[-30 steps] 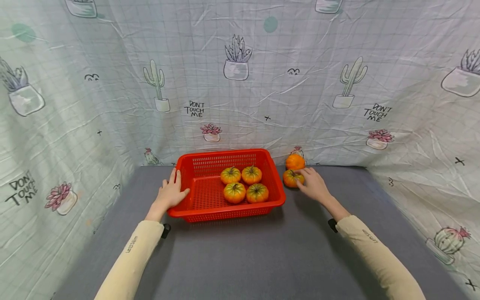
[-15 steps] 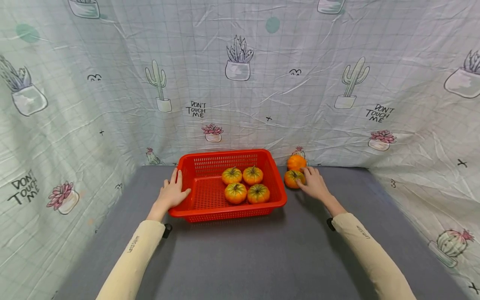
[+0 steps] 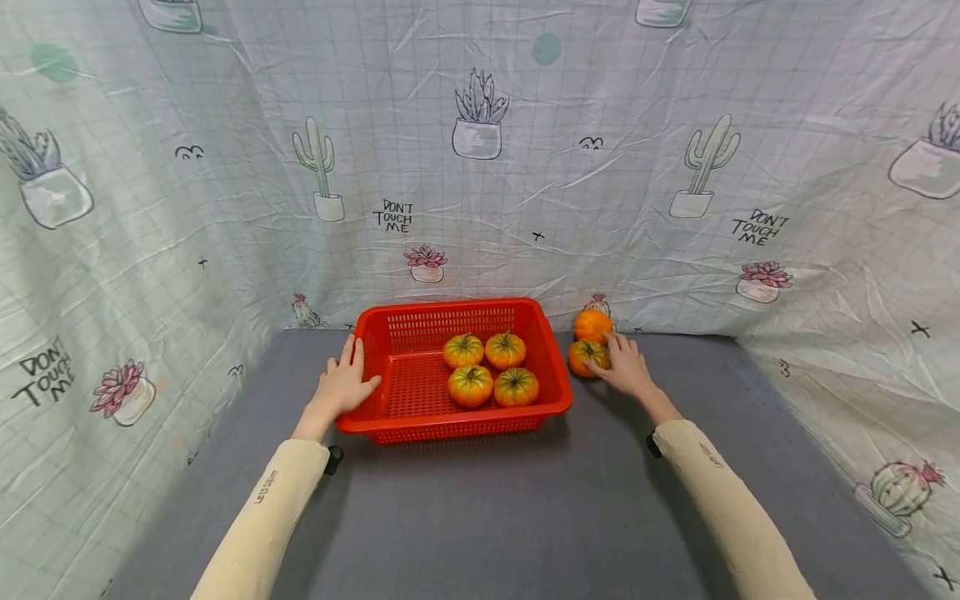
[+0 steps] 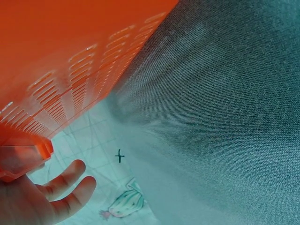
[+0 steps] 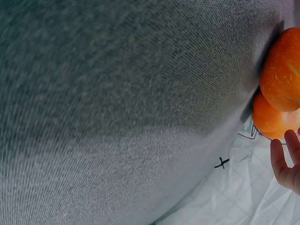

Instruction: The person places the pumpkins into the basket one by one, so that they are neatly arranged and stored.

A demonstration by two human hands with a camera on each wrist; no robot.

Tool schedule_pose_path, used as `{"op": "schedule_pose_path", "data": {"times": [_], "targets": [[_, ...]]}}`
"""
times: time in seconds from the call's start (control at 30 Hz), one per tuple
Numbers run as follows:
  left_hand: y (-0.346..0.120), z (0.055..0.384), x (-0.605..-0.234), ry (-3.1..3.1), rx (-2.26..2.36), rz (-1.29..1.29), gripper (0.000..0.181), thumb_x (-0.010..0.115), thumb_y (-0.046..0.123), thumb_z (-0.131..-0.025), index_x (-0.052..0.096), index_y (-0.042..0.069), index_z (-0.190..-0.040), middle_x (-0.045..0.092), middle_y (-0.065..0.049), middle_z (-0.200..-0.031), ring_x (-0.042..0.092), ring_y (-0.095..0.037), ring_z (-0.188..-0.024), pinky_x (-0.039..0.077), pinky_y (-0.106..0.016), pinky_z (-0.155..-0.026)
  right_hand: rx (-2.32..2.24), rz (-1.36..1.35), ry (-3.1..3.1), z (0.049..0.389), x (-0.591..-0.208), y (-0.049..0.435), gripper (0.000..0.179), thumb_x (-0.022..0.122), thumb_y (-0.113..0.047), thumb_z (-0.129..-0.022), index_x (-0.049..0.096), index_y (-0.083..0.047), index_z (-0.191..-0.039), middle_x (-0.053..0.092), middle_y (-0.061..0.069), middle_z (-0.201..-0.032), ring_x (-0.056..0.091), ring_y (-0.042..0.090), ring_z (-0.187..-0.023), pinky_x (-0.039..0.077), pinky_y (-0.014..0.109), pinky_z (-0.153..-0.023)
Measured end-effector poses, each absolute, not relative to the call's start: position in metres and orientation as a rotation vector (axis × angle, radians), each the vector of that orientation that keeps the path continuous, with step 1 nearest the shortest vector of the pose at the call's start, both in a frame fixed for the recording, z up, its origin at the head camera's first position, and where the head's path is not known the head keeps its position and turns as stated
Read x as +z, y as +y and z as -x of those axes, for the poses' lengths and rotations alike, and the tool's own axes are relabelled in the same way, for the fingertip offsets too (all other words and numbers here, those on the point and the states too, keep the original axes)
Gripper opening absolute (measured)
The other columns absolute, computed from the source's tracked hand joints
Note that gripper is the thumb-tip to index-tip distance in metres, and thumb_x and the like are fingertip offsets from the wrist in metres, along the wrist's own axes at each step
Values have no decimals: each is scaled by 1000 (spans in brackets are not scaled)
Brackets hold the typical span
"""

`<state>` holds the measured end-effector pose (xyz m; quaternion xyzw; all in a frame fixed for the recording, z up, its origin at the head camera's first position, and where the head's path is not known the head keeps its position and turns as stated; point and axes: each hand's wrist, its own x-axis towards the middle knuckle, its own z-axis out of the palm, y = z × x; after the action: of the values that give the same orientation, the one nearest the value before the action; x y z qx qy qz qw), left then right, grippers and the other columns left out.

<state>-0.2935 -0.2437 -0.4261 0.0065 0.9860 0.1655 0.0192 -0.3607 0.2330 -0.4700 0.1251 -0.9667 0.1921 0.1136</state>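
Note:
A red plastic basket (image 3: pixel 450 423) with slotted walls stands near the back wall; several small orange-green pumpkins (image 3: pixel 471 386) sit in its right half. My left hand (image 3: pixel 339 387) holds the basket's left rim, thumb inside; in the left wrist view two fingers (image 4: pixel 75 192) stick out past the rim. Right of the basket, a mottled pumpkin (image 3: pixel 586 358) lies before a plainer orange pumpkin (image 3: pixel 592 324). My right hand (image 3: pixel 627 367) is at the mottled pumpkin's right side, thumb in front and fingers spread behind. Contact is unclear; the right wrist view shows loose fingers (image 5: pixel 278 161) below the pumpkins.
Grey cloth covers the table (image 3: pixel 480 517) under the basket and pumpkins. A pale curtain (image 3: pixel 480 233) with cactus prints closes off the back and both sides, close behind the basket and the plainer pumpkin.
The right thumb and fingers have spread wider apart around the mottled pumpkin, and the right forearm has swung slightly left. Left hand, basket and pumpkins keep their places.

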Motion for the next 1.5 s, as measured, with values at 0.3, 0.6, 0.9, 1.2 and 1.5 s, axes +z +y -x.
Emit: {"op": "schedule_pose_path", "data": {"times": [0.3, 0.6, 0.9, 1.2, 1.5], "targets": [[-245, 294, -424, 3070, 504, -29, 80, 47, 32, -87, 0, -2, -142, -4, -22, -148, 18, -57, -121, 23, -66, -96, 588, -322, -2882, 364, -474, 229, 76, 60, -43, -80, 30, 1, -133, 32, 25, -132, 31, 42, -111, 33, 58, -83], [-245, 294, -427, 3068, 513, -43, 81, 47, 34, -87, 0, -2, -142, -5, -22, -149, 18, -56, -121, 23, -66, -95, 626, -304, -2913, 368, -478, 225, 81, 61, -46, -79, 26, 1, -135, 30, 25, -134, 29, 42, -114, 30, 59, -86], [-245, 294, -428, 3071, 511, -21, 81, 48, 32, -86, 1, -2, -142, -4, -22, -149, 17, -57, -122, 22, -66, -96, 625, -284, -2924, 371, -481, 221, 86, 62, -51, -75, 26, -1, -136, 33, 24, -132, 31, 41, -110, 31, 57, -83], [-244, 295, -426, 3053, 529, 0, 82, 49, 32, -86, -1, -1, -142, -5, -21, -149, 14, -57, -124, 19, -66, -98, 589, -244, -2950, 376, -486, 219, 88, 65, -49, -74, 25, -2, -137, 32, 25, -131, 30, 42, -110, 31, 58, -84], [-244, 293, -426, 3055, 517, -7, 81, 49, 31, -86, -1, -2, -142, -5, -22, -148, 15, -57, -123, 21, -66, -97, 590, -209, -2993, 377, -490, 219, 92, 64, -53, -73, 23, -3, -138, 33, 26, -130, 29, 42, -112, 30, 58, -87]]}}
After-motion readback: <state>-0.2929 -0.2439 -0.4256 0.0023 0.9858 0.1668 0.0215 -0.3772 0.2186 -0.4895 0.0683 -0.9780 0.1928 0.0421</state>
